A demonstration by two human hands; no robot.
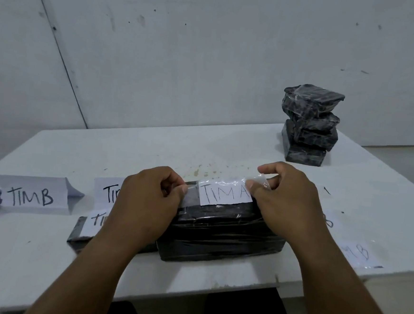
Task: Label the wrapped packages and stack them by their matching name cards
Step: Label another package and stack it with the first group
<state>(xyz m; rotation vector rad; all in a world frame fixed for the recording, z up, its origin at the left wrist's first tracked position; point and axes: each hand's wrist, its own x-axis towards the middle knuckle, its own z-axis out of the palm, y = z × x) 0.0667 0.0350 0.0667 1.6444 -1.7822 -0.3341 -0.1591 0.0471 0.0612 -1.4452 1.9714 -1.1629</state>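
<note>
A black wrapped package [219, 234] lies at the table's near middle. On its top sits a white paper label [222, 195] reading "TIM A", under a strip of clear tape [261, 182]. My left hand [145, 201] pinches the tape's left end against the package. My right hand [287, 197] pinches the tape's right end, which is lifted and crinkled. A second, flatter black package [78, 233] with a white label lies to the left, partly hidden under my left forearm. A folded name card reading "TIMB" [33, 196] stands at the left.
A stack of several black wrapped packages [310, 125] stands at the back right of the white table [152, 150]. Another name card [106, 191] is partly hidden behind my left hand. Loose paper labels [357, 253] lie right of my right wrist. The table's front edge is close.
</note>
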